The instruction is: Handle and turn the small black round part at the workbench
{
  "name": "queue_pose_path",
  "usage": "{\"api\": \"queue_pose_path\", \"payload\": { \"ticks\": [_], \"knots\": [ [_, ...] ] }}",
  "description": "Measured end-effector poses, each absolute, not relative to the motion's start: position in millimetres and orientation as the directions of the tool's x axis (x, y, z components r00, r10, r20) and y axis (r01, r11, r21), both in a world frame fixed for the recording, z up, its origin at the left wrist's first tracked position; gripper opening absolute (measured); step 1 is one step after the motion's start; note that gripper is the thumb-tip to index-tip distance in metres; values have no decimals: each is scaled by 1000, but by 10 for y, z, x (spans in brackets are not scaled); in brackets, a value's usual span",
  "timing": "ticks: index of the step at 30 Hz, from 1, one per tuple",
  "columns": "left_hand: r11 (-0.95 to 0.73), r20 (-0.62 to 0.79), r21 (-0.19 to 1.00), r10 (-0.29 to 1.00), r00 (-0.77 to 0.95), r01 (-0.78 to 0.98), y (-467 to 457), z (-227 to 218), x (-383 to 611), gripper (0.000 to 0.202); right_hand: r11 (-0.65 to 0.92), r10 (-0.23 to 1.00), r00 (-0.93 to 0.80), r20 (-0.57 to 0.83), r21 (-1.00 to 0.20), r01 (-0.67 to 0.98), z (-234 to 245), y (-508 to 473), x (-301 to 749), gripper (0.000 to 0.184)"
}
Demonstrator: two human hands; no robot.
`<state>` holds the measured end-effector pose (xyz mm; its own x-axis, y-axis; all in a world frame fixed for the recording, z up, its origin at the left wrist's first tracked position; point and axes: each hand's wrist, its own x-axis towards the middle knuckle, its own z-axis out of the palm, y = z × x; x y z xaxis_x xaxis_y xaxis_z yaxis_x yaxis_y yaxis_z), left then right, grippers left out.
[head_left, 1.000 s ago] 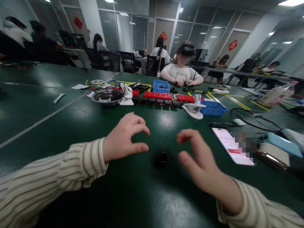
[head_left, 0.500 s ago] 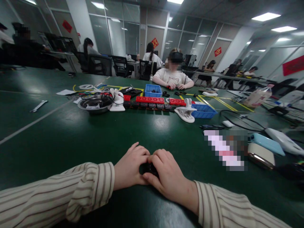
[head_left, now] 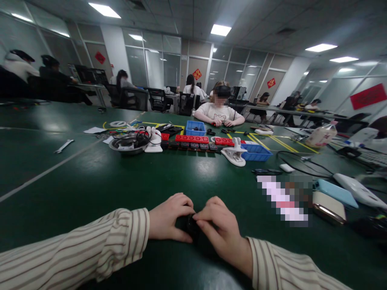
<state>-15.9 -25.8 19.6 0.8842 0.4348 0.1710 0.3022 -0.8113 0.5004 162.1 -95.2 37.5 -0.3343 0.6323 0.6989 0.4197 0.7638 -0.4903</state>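
Observation:
Low over the green table (head_left: 145,181), close in front of me, is a small black object (head_left: 191,224), shiny and rounded; its kind cannot be made out. My left hand (head_left: 169,217) curls around it from the left, fingers over the top and thumb below. From the right, my right hand (head_left: 220,225) meets it with thumb and forefinger pinched together at its upper edge. The fingertips hide part of the object, so I cannot tell whether a smaller piece is between them.
Across the table are a metal bowl (head_left: 128,150) of cables, white clip stands (head_left: 236,153), a row of red socket blocks (head_left: 192,139) and blue bins (head_left: 256,153). A wrench (head_left: 64,146) lies left. Phones and a light-blue case (head_left: 335,194) lie right. A person (head_left: 220,108) sits opposite.
My right hand has drawn slightly back to the right, from wrapping over the black object to a fingertip pinch at its edge. The view has tipped upward a little.

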Motion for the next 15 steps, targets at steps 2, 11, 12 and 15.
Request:
{"api": "queue_pose_path", "payload": {
  "ticks": [2, 11, 12, 15],
  "knots": [
    [-818, 174, 499, 417, 892, 286, -258, 202, -168, 43, 706, 672, -230, 704, -515, 487, 345, -913, 1643, 14],
    [-808, 153, 507, 425, 892, 299, -292, 254, -181, 51, 576, 775, -112, 623, -622, 530, 213, -793, 1671, 35],
    [-806, 148, 512, 421, 895, 295, -287, 254, -182, 52, 554, 796, -96, 598, -655, 514, 200, -799, 1678, 33],
    [-798, 157, 538, 413, 897, 273, -269, 247, -178, 56, 527, 829, -97, 550, -715, 459, 197, -832, 1696, 17]
  ]
}}
